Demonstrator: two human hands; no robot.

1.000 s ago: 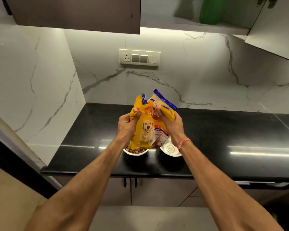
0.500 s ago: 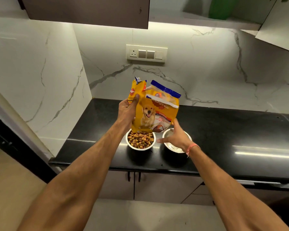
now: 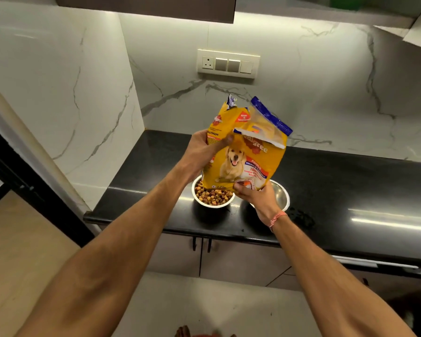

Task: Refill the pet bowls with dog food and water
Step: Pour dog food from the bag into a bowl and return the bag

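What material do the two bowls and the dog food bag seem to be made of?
Left bowl and right bowl: probably polished steel, since the rims shine silver. Dog food bag: likely glossy printed plastic film; it creases and reflects light.

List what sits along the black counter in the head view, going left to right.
Bowl of kibble → dog food bag, held above both bowls by the left hand and right hand → steel bowl, partly hidden → bare black counter.
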